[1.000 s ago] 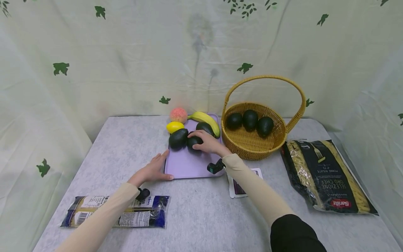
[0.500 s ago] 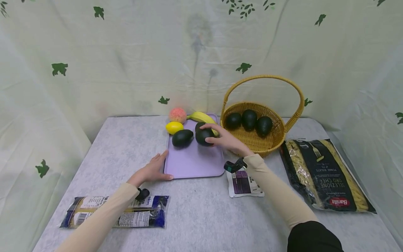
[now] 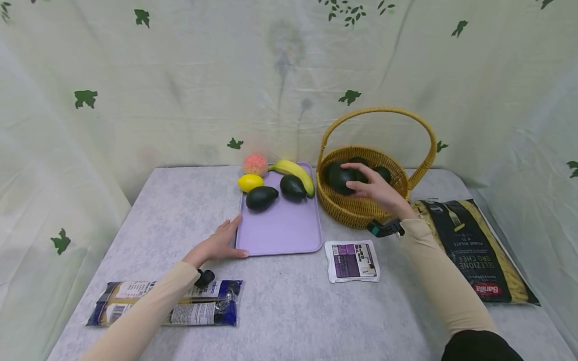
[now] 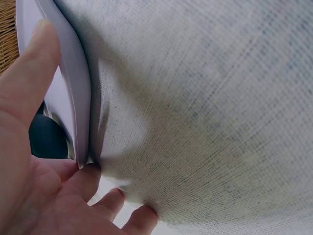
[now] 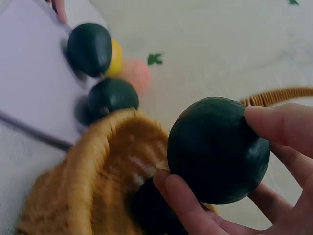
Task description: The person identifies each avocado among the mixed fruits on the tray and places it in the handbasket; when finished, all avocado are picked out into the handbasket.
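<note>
My right hand grips a dark green avocado between thumb and fingers, over the wicker basket. Other avocados show behind it inside, partly covered by the hand. In the right wrist view the held avocado is above the basket rim. At the near left corner of the lilac tray, my left hand rests with its thumb on the front edge and extended fingers along the left side. On the tray lie an avocado and another avocado beside a banana.
A lemon and a pink peach-like fruit sit at the tray's far left edge. A white and purple packet lies right of the tray. Pasta bags lie at right and near left. The basket's tall handle arches overhead.
My right hand took hold of an avocado on the tray and carried it right, over the basket. The left avocado on the tray shifted slightly. My left hand stays at the tray corner.
</note>
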A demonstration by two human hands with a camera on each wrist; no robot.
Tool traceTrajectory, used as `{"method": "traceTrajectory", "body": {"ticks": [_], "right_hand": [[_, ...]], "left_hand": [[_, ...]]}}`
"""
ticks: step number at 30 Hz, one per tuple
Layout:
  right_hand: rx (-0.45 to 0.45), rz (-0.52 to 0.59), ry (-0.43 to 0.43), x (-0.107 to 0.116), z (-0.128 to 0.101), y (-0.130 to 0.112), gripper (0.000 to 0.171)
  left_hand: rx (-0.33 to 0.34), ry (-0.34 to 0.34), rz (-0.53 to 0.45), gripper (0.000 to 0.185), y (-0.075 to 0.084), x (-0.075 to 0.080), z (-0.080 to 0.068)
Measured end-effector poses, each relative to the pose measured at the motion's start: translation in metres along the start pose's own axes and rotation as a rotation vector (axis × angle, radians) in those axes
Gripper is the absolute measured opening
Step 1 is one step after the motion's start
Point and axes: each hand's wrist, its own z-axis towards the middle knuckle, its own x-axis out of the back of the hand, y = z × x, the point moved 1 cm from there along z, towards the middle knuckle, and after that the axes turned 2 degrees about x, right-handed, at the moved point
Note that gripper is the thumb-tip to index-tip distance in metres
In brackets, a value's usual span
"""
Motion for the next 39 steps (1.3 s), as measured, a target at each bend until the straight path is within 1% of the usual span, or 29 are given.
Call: {"method": "traceTrajectory", "body": {"ticks": [6, 8, 10, 13, 17, 20, 23, 27, 30, 36, 39], "right_hand": [[-0.048, -0.043, 0.092, 0.03, -0.004, 0.021, 0.049], [-0.059, -0.05, 0.099, 0.034, -0.004, 0.026, 0.05], [-0.056, -0.062, 0.085, 0.036, -0.003, 0.028, 0.05], [-0.041, -0.083, 0.047, 0.033, 0.0, 0.031, 0.051], [-0.044, -0.188, 0.002, 0.024, 0.006, 0.037, 0.051], [-0.056, -0.259, -0.012, 0.017, 0.01, 0.043, 0.05], [-0.079, -0.269, -0.018, 0.01, 0.015, 0.049, 0.048], [-0.15, -0.306, -0.047, 0.004, 0.019, 0.052, 0.044], [-0.185, -0.334, -0.073, 0.001, 0.019, 0.051, 0.041], [-0.19, -0.359, -0.081, 0.004, 0.016, 0.048, 0.043], [-0.19, -0.346, -0.076, 0.008, 0.014, 0.044, 0.043]], "left_hand": [[-0.003, -0.003, 0.007, 0.102, 0.001, 0.0, 0.0], [-0.008, 0.0, 0.006, 0.102, 0.001, 0.0, 0.0], [-0.008, 0.002, 0.003, 0.102, 0.002, 0.001, 0.0], [-0.007, 0.005, 0.0, 0.102, 0.002, 0.002, -0.001], [-0.001, 0.006, -0.001, 0.103, 0.001, 0.001, -0.001], [0.002, 0.005, 0.001, 0.103, 0.001, 0.001, -0.001], [0.004, 0.004, 0.004, 0.103, 0.001, 0.0, 0.0], [0.002, 0.008, -0.001, 0.103, 0.0, -0.001, 0.0], [0.001, 0.007, -0.007, 0.103, 0.0, -0.002, 0.0], [0.004, 0.013, 0.004, 0.103, -0.001, -0.002, 0.0], [0.001, 0.013, 0.001, 0.103, -0.001, -0.001, 0.0]]}}
